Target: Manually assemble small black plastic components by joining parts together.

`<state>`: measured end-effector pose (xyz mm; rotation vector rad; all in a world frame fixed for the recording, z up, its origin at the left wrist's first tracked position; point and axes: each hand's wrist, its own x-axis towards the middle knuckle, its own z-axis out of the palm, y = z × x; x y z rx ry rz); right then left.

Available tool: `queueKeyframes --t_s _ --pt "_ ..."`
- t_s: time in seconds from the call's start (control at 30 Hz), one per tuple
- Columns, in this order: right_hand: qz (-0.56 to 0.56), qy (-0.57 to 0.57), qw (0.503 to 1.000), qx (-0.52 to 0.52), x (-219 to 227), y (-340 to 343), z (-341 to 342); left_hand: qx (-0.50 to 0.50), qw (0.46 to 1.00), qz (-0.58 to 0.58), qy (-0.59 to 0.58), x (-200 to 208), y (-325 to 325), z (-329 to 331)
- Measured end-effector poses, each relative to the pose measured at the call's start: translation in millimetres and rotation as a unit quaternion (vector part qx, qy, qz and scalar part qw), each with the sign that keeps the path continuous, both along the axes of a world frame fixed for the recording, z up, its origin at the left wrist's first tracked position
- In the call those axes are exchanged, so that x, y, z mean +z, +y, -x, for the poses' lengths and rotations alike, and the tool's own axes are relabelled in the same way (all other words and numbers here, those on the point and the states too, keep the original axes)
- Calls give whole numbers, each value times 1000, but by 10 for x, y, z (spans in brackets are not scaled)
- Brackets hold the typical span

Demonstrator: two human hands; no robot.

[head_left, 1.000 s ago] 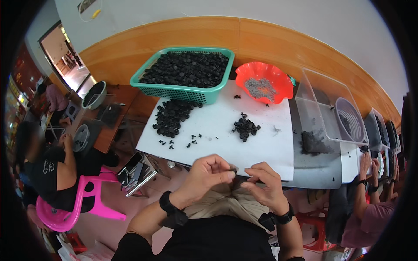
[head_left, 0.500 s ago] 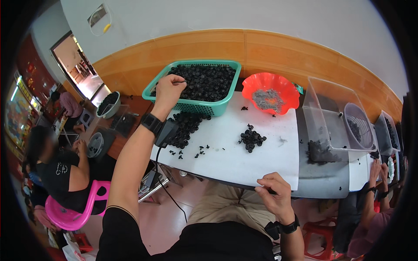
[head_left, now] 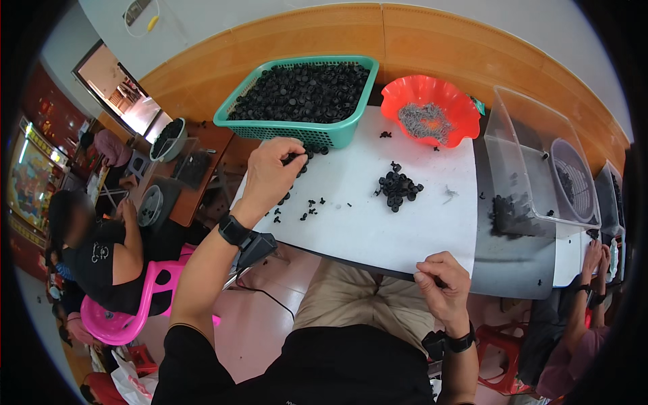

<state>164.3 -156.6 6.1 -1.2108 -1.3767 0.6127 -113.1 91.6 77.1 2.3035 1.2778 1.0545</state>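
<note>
My left hand (head_left: 272,174) is over the pile of small black round parts (head_left: 317,148) in front of the green basket. Its fingers curl closed around something dark, and the hand hides most of that pile. At the table's front edge is my right hand (head_left: 443,282), thumb and fingers bent together, with a small dark thing partly showing between them. Both wrists wear black straps. The green basket (head_left: 341,138) is filled with black round caps (head_left: 300,92). A smaller heap of black parts (head_left: 398,189) sits mid-table, and several tiny black pieces (head_left: 309,209) are scattered left of it.
A red wavy-rimmed bowl (head_left: 398,88) with thin grey pieces stands at the back. To the right are a clear plastic bin (head_left: 506,148) and a purple basket (head_left: 561,152). A co-worker's hands (head_left: 594,260) are at the far right; another person (head_left: 101,250) sits left.
My left hand has come down from above the green basket to the pile in front of it. My right hand stays at the table edge. The whole view has tilted slightly.
</note>
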Motion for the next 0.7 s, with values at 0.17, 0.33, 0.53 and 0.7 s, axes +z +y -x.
queueKeyframes --t_s 0.17,0.33,0.53,0.7 --pt "-7 -17 1000 -4 -7 -17 -8 -36 979 -38 198 -118 -40 39" --pt "-1 -28 1000 -8 -4 -31 -11 -18 966 -47 255 -222 -1 46" --pt "8 -51 999 -15 30 -16 -6 -20 965 -62 252 -271 37 34" --pt "6 -24 1000 0 29 4 0 -27 968 -79 237 -332 53 48"
